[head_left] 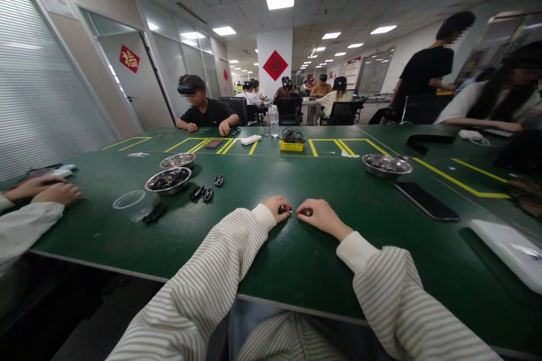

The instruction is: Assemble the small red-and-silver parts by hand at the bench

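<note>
My left hand (275, 206) is low over the green table (254, 180), fingers curled around a small dark, shiny piece (285, 210) with a bright tip. Just to its right, my right hand (319, 216) pinches another small dark piece (307, 212), reddish near the fingertips. A narrow gap separates the two hands. Fingers cover most of both pieces, so I cannot tell their kind. Several black plastic parts (206, 194) lie to the left, beside a metal bowl (168, 189) filled with dark parts.
A clear plastic cup (134, 206) and second bowl (178, 161) are left; another bowl (386, 167), a phone (427, 201) and a white case (508, 251) are right. A yellow tray (292, 146) and bottle (274, 121) stand farther back. Another person's hands (51, 190) rest at far left.
</note>
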The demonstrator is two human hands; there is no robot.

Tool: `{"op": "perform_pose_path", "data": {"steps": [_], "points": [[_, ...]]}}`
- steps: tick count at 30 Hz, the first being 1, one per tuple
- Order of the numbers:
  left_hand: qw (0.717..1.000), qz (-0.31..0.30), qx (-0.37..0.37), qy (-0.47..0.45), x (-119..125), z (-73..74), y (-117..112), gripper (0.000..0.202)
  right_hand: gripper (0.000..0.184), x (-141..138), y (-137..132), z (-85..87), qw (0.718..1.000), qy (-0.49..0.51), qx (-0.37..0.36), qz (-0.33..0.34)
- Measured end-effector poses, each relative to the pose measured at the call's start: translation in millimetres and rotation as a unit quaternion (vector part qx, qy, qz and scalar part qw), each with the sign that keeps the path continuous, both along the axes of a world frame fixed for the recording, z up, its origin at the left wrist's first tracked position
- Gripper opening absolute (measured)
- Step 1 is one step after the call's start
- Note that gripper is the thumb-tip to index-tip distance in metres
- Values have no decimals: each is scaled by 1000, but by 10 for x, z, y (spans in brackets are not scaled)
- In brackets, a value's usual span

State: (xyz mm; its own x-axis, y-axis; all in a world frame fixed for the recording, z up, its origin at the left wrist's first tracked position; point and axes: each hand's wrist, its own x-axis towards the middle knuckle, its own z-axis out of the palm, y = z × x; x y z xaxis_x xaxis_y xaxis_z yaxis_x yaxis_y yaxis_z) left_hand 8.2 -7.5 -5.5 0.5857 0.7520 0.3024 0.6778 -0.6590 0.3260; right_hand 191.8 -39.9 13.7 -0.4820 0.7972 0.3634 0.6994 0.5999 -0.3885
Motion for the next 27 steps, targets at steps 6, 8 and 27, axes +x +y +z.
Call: {"op": "perform_pose_path", "data": {"steps": [6,8,27], "points": [[1000,-4,3,3,1,-11,12,23,18,-2,24,-34,1000,-3,-2,-13],[1000,-3,3,4,0,-21,22,23,19,-1,43,-53,1000,0,-1,-24],[1000,-2,11,-12,58,1,-13,21,14,-86,37,-81,979,180,-98,-1]]}}
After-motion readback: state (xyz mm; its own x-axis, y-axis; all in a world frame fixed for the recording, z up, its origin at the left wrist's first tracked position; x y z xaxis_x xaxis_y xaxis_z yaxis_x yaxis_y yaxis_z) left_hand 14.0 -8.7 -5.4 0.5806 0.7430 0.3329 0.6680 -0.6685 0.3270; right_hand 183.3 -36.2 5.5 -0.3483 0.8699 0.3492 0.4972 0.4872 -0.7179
